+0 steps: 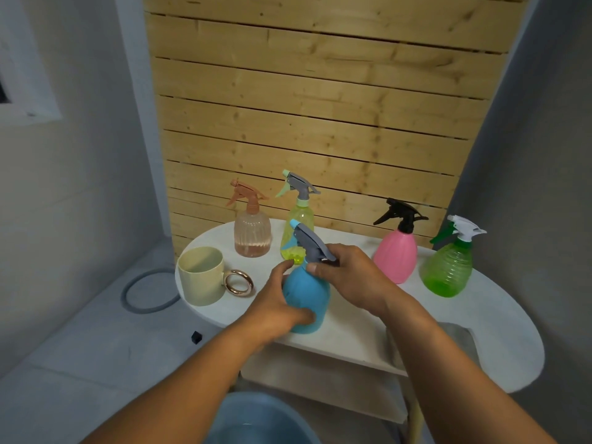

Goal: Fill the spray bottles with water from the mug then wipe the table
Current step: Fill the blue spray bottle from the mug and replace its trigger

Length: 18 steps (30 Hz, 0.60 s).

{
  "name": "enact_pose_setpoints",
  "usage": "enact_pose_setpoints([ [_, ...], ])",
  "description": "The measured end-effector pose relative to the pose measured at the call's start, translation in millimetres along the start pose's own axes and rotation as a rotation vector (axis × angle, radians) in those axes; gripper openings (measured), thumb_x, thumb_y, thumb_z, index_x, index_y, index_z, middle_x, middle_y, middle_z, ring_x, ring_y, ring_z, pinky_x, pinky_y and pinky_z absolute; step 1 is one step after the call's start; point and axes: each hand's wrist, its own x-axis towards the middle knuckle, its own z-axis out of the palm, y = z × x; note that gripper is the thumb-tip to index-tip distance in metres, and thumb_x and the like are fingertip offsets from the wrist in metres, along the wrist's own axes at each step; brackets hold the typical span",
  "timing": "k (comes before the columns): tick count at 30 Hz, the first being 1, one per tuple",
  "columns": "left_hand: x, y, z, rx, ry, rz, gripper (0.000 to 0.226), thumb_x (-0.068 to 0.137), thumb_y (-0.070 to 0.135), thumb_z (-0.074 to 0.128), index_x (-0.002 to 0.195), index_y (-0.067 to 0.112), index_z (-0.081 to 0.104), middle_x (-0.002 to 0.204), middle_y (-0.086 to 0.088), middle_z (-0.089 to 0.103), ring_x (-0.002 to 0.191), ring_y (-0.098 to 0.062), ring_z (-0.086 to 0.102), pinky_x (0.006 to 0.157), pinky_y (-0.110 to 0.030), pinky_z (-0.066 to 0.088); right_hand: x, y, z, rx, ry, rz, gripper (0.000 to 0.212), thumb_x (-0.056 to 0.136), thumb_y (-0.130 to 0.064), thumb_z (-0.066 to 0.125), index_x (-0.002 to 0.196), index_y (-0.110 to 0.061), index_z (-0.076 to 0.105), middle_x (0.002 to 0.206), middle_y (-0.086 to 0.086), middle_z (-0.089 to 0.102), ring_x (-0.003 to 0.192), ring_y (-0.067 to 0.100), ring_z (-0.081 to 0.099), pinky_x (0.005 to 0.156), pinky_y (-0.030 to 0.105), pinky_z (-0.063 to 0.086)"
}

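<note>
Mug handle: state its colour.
Shiny rose-gold ring handle on the cream mug, head view.

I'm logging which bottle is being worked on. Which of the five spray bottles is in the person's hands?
The blue spray bottle with the grey trigger head: left hand grips its body, right hand its head. The other four stand untouched behind.

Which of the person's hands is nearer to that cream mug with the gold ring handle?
Left. The left hand grips the blue spray bottle body, just right of the mug. The right hand holds the bottle's grey sprayer head, farther right.
</note>
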Motion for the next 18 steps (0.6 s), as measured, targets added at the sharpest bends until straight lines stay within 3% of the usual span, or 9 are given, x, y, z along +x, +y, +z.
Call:
enact_pose_setpoints([
  [1, 3.2, -2.1, -0.6, 0.038, 0.022, 0.011, 0.103, 0.065, 0.022, 0.097, 0.148, 0.038, 0.038, 0.127, 0.008, 0.059, 0.109, -0.011, 0.064, 0.080, -0.027, 0.059, -0.5, -0.5, -0.8, -0.008, -0.004, 0.000, 0.006, 0.097, -0.028, 0.068, 0.095, -0.022, 0.069, 0.087, 0.000, 0.067, 0.076, 0.009, 0.055, 0.069, 0.028, 0.043],
  [3, 8.5, -4.8, 3.0, 0.199, 0.133, 0.035, 0.103, 0.047, 0.052, 0.099, 0.137, 0.042, 0.050, 0.121, 0.005, 0.061, 0.107, -0.015, 0.065, 0.084, -0.037, 0.062, -1.1, -1.5, -0.7, -0.035, 0.007, 0.005, 0.013, 0.096, -0.030, 0.069, 0.084, -0.029, 0.064, 0.077, -0.009, 0.059, 0.068, 0.005, 0.050, 0.062, 0.022, 0.039],
  [6, 5.2, -0.3, 22.8, 0.461, 0.325, -0.007, 0.105, 0.040, 0.077, 0.087, 0.128, 0.036, 0.046, 0.117, 0.006, 0.047, 0.110, -0.016, 0.053, 0.088, -0.038, 0.057, -0.7, -1.5, 0.4, -0.101, 0.079, 0.002, 0.012, 0.092, -0.038, 0.073, 0.085, -0.033, 0.064, 0.082, -0.012, 0.061, 0.074, 0.007, 0.056, 0.064, 0.025, 0.042],
  [9, 1.6, 5.9, 38.6, 0.532, 0.432, -0.003, 0.101, 0.045, 0.078, 0.086, 0.120, 0.028, 0.040, 0.117, 0.006, 0.039, 0.114, -0.018, 0.046, 0.089, -0.038, 0.052, -1.2, -1.9, 1.1, -0.154, 0.111, 0.004, 0.013, 0.090, -0.042, 0.073, 0.092, -0.032, 0.064, 0.087, -0.013, 0.060, 0.082, 0.009, 0.058, 0.069, 0.028, 0.045],
  [13, 4.4, -0.9, 30.8, 0.181, 0.175, -0.011, 0.101, 0.057, 0.050, 0.096, 0.127, 0.043, 0.023, 0.127, 0.009, 0.045, 0.111, -0.014, 0.057, 0.088, -0.037, 0.059, -2.3, -4.5, -1.6, -0.180, 0.093, -0.003, 0.014, 0.092, -0.041, 0.072, 0.095, -0.029, 0.064, 0.088, -0.015, 0.057, 0.080, 0.007, 0.055, 0.066, 0.025, 0.041],
  [15, 1.7, -0.9, 21.8, 0.153, 0.080, 0.050, 0.093, 0.061, 0.032, 0.094, 0.127, 0.047, 0.030, 0.126, 0.011, 0.055, 0.109, -0.009, 0.062, 0.090, -0.039, 0.061, -1.2, -6.3, -2.1, -0.153, 0.078, -0.008, 0.020, 0.090, -0.044, 0.072, 0.101, -0.028, 0.066, 0.093, -0.011, 0.062, 0.086, 0.011, 0.059, 0.070, 0.029, 0.048],
  [18, 2.0, -2.0, 18.2, 0.188, 0.120, 0.030, 0.093, 0.050, 0.041, 0.093, 0.127, 0.049, 0.040, 0.120, 0.016, 0.060, 0.108, -0.011, 0.064, 0.090, -0.043, 0.061, 3.2, -10.9, -1.9, -0.159, 0.141, -0.011, 0.025, 0.089, -0.047, 0.071, 0.105, -0.028, 0.068, 0.094, -0.006, 0.068, 0.089, 0.017, 0.063, 0.079, 0.042, 0.054],
])
